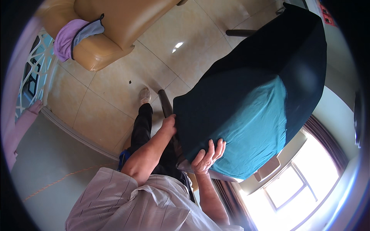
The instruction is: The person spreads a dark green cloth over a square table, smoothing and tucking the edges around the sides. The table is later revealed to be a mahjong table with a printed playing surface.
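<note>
A dark green cloth (242,115) covers a long table, its near right part lit bright teal by the window. My left hand (170,123) is at the cloth's left edge, beside a dark round table leg (165,102); its fingers are mostly hidden at the edge. My right hand (209,157) lies on the near part of the cloth with its fingers spread, close to the table's near edge. A bit of the bare table edge (228,176) shows below the cloth.
A tan leather sofa (98,52) with a purple and grey towel (70,37) on its arm stands at the upper left. Beside it is a white lattice screen (43,55). A second table leg (240,33) reaches over the tiled floor (115,92). A bright window (289,184) with brown curtains is at the lower right.
</note>
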